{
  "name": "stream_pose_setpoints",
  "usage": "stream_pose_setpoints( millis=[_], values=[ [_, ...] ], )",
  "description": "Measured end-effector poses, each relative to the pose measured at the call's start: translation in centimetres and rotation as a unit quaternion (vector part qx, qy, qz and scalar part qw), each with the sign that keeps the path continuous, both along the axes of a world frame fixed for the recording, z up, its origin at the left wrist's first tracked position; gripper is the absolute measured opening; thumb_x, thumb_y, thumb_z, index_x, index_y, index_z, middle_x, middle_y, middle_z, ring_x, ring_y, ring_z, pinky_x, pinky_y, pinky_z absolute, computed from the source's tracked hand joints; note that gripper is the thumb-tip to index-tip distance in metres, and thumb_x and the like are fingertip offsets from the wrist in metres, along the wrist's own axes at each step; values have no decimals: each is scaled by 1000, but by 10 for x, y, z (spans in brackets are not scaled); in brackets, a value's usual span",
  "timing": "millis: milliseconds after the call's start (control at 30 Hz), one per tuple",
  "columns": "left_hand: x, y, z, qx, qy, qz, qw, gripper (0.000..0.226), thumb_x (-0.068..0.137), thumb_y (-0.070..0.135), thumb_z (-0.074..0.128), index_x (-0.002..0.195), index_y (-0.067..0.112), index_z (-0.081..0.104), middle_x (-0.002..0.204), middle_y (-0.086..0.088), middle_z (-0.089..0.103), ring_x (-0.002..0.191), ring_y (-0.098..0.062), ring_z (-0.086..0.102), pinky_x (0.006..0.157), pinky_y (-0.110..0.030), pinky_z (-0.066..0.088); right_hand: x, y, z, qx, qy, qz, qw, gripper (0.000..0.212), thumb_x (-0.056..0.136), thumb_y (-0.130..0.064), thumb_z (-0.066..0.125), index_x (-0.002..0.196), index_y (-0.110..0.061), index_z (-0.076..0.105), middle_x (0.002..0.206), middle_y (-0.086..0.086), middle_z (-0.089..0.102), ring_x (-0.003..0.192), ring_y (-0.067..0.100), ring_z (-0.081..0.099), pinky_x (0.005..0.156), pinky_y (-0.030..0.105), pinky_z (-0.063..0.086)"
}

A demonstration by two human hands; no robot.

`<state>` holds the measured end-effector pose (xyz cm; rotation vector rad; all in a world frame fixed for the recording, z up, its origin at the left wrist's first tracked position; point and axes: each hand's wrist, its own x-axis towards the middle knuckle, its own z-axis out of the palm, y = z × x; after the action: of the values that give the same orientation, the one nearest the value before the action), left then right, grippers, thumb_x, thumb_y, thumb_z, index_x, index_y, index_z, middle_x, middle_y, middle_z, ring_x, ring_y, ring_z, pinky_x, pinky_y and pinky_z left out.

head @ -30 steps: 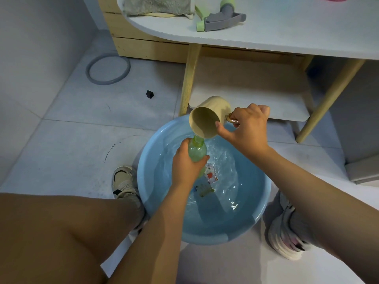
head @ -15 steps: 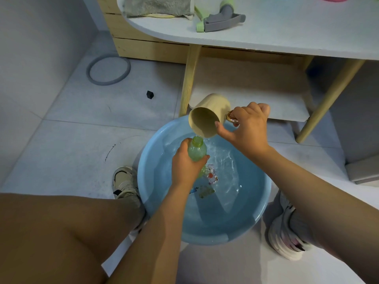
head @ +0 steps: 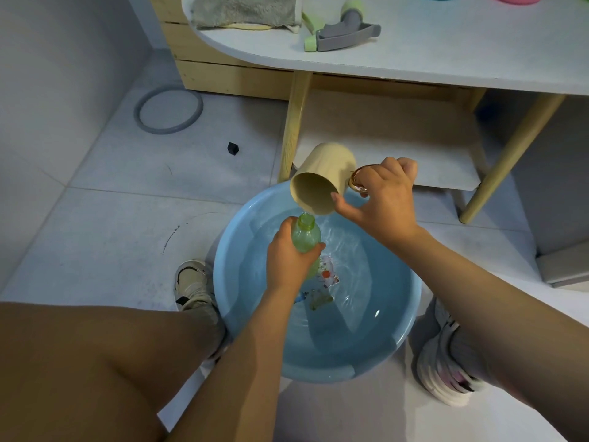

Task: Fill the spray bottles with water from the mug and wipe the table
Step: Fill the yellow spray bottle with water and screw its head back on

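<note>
Beige mug point(head: 322, 180), gripped by right hand point(head: 384, 196), seemingly drips into left hand point(head: 291, 256)'s clutched green bottle point(head: 305, 236).

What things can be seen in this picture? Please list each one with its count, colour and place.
bottle: 1, green, open top, held over the basin under the mug
mug: 1, beige, tipped above the bottle
basin: 1, light blue, on the floor, water inside
table: 1, white top, wooden legs, behind the basin
cloth: 1, grey, on the table
spray head: 1, grey and green, on the table
ring: 1, grey, on the floor
small block: 1, black, on the floor
shoes: 2, pale, beside the basin
left hand: grips the bottle
right hand: holds the mug
</note>
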<state>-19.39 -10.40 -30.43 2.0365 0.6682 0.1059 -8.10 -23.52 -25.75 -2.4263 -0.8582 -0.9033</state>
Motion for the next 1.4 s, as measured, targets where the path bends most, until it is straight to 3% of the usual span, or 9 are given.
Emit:
stream_pose_setpoints(
  millis=[167,400,967,1267,1400],
  values=[
    [1,-1,0,0,5,5,1000,66,72,33,80,128,19,48,119,1,61,109,-19,56,81,-19,39,1,-1,-1,-7,-23,14,1000,44,77,-50,62,63,-9,54,62,2,59,66,25,50,78,35,26],
    [1,-1,0,1,6,10,1000,68,72,33,80,129,19,48,120,0,61,109,-19,56,80,-20,39,3,0,-1,7,-53,39,998,44,76,-48,65,62,-9,51,62,2,56,71,18,36,77,35,27],
    [2,-2,0,6,4,13,1000,63,73,32,80,127,18,49,120,1,61,109,-19,55,81,-18,36,2,0,1,-8,-77,46,996,45,76,-49,66,65,-8,52,64,4,56,71,22,43,79,36,29],
    [7,2,2,-76,-15,97,992,81,63,37,85,131,18,46,125,1,58,113,-17,55,97,-35,46,2,-5,1,26,136,-74,988,50,76,-64,48,60,-17,49,54,-6,48,61,23,49,74,31,23],
    [14,7,7,-123,-52,170,976,65,52,52,83,102,18,61,109,-1,59,95,-15,62,85,-38,54,4,-13,-10,5,205,-124,971,59,75,-68,44,65,-11,57,59,0,57,69,26,52,79,34,25]
  ],
)
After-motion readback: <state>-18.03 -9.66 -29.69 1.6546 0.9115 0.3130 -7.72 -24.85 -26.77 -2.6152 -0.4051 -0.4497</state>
